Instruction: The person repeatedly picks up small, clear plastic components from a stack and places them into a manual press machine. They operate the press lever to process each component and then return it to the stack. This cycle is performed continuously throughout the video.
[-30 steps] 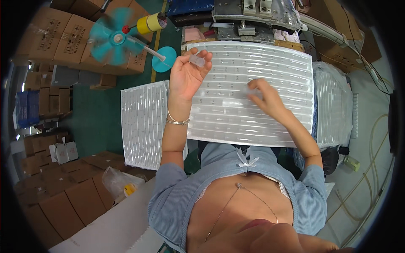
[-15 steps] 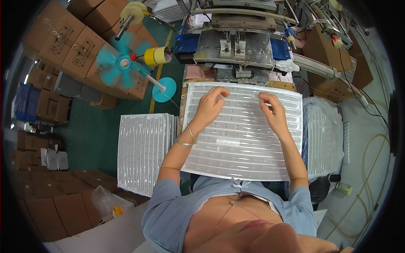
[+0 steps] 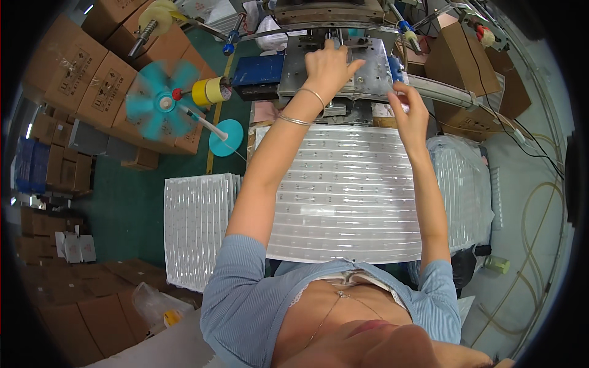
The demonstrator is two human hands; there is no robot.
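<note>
My left hand (image 3: 329,69) reaches over the metal plate (image 3: 374,69) of the machine. Its fingertips are at the small metal fixture (image 3: 332,38) at the back of the plate, and its thumb sticks out to the right. I see nothing held in it, though part of the fixture is hidden behind it. My right hand (image 3: 411,113) hovers by the plate's front right corner, fingers bent and thumb apart, with nothing visible between them. Below both hands lies a wide white sheet (image 3: 343,196) of ribbed clear plastic strips.
More ribbed sheets (image 3: 197,230) stand stacked at the left; a plastic-wrapped stack (image 3: 460,196) is at the right. A turquoise fan (image 3: 165,103) spins beside cartons (image 3: 107,86). Yellow tape rolls (image 3: 207,91) hang near the machine's blue block (image 3: 257,70). Cables (image 3: 491,101) run at the right.
Both hands have left the ribbed sheet and moved forward. The left has gone over the machine plate to the fixture; the right has shifted to the plate's corner. The view has tilted slightly.
</note>
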